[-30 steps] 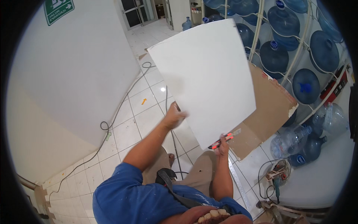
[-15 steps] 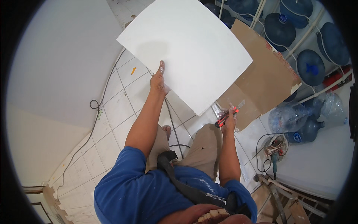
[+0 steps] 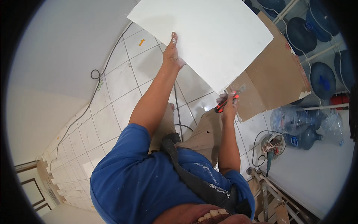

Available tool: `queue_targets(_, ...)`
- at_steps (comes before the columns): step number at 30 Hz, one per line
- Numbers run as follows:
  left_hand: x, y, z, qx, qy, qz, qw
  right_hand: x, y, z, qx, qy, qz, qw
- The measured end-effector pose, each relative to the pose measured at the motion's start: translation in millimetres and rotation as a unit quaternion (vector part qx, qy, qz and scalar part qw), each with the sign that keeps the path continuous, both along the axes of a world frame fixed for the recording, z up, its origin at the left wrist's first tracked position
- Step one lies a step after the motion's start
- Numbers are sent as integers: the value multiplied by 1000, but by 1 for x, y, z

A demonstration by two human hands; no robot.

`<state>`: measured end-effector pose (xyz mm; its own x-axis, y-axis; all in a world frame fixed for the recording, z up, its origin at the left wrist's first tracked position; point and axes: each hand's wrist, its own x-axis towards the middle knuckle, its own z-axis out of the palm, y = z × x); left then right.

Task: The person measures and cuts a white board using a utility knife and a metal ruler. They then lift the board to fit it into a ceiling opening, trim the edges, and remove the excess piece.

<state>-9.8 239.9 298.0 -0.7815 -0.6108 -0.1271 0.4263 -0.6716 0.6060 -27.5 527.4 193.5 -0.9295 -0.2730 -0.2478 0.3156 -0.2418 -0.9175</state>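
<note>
Smooth matt board [image 3: 205, 37], rough-edged matt cardboard [image 3: 278, 80], plastic cutter handle [image 3: 220, 107], metal blade [image 3: 242, 88], glossy floor tiles [image 3: 116, 80].

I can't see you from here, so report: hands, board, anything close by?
Left hand gripping white board by its edge, thumb on top. Right hand holding red-and-black utility knife, blade out. Brown cardboard partly hidden behind the board.

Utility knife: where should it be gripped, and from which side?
Probably best by the utility knife's red-and-black handle, coming from the person's own side, as the right hand does: the exposed blade points away from the body, up and to the right in the view.
</note>
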Motion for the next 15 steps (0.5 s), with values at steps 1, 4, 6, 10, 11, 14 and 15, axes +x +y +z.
queue_targets(1, -1, -3, 1, 4, -10, 1, 1000, 7, -3, -6, 2, -10, 28, 1000)
queue_targets(4, 0, -1, 6, 51, 13, 6, 999, 22, -13, -16, -14, -35, 32, 999)
queue_targets(6, -3, -2, 0, 22, 16, 12, 1000, 26, -17, -22, -50, -41, -4, 998)
queue_targets(10, -15, 0, -10, 25, 28, 30, 999, 24, -32, -10, -102, -74, -11, 992)
queue_targets(11, -20, 2, -11, 42, 7, 26, 999, 24, -37, -7, -126, -79, -18, 989)
queue_targets(14, -27, 6, -14, 78, -40, 24, 996, 24, -52, 8, -183, -105, -64, 975)
queue_targets(15, -30, 7, -17, 82, -46, 28, 995, 19, -53, 6, -177, -120, -93, 972)
